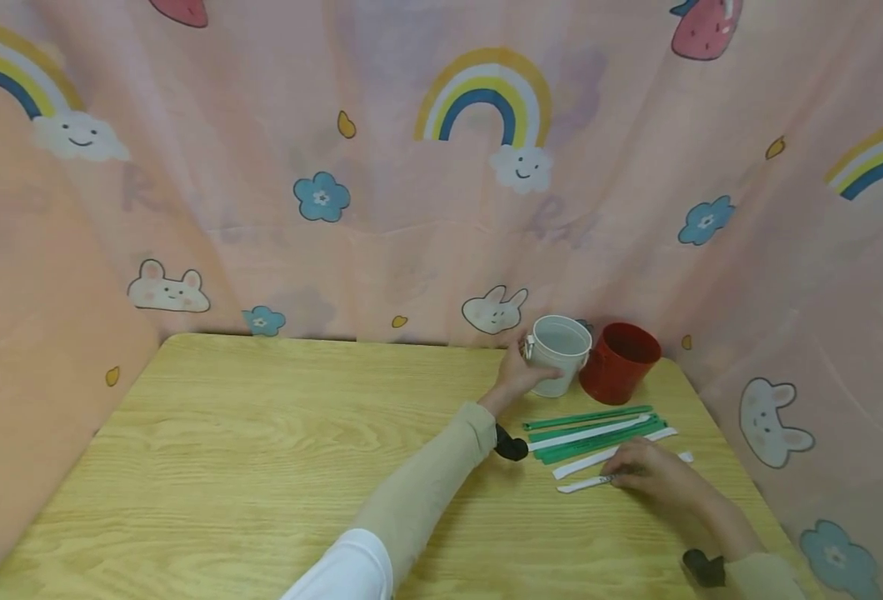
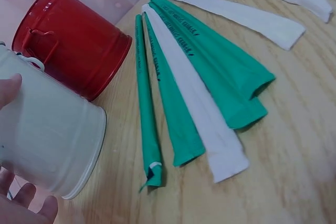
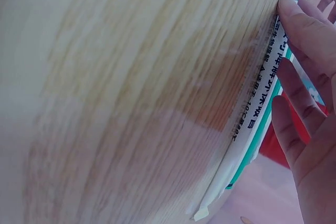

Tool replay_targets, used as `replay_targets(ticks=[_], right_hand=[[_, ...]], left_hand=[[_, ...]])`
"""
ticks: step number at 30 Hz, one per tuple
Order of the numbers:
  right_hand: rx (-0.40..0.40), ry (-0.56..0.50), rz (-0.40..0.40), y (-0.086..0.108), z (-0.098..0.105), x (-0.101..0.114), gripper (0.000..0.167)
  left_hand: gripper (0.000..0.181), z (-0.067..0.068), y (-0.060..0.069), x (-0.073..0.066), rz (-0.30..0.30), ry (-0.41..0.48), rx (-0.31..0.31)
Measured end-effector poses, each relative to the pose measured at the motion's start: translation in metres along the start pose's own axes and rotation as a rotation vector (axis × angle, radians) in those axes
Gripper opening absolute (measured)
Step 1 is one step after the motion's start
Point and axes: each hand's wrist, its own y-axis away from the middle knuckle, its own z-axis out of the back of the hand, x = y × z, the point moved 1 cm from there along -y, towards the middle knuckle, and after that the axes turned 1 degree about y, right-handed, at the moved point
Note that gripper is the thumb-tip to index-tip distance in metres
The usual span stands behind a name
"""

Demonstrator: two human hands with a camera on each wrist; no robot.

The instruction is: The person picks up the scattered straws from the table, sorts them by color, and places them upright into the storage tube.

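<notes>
White bucket (image 1: 564, 358) near worktop's (image 1: 261, 433) far edge, beside red bucket (image 1: 616, 375) at far right corner. Left hand (image 1: 516, 375) grips white bucket; best kept steady. Right fingers (image 1: 625, 468) pinch nearest white straw (image 1: 582, 484), toward right edge; light pinch should avoid creasing wrapper.

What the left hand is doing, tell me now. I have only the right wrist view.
Observer: The left hand is holding a white bucket.
Operator: Tell me what stands next to that bucket.
Observer: A red bucket, to its right in the head view.
Operator: Now report what lies in front of both, as the head view shows it.
Observer: Long, thin green packets, with a white packet lying among them.
</notes>
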Motion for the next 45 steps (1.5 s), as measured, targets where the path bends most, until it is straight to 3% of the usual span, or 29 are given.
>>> replay_targets(ticks=[8,16,22,32,45], right_hand=[[0.057,-0.052,-0.057,0.000,0.001,0.001,0.012],[0.067,-0.056,-0.064,-0.001,0.002,0.002,0.011],[0.085,-0.055,-0.130,0.000,0.007,0.005,0.010],[-0.038,-0.077,-0.151,-0.002,0.024,0.012,0.017],[-0.234,0.043,-0.181,-0.013,0.037,0.019,0.024]], left_hand=[[0.088,-0.004,-0.006,0.002,-0.066,-0.024,0.005],[0.086,-0.005,-0.005,0.001,-0.039,-0.078,0.009],[0.084,-0.007,-0.009,0.006,-0.024,-0.102,0.023],[0.086,0.000,-0.007,0.005,-0.066,-0.130,0.052],[0.082,0.004,-0.006,-0.002,-0.085,-0.165,0.096]])
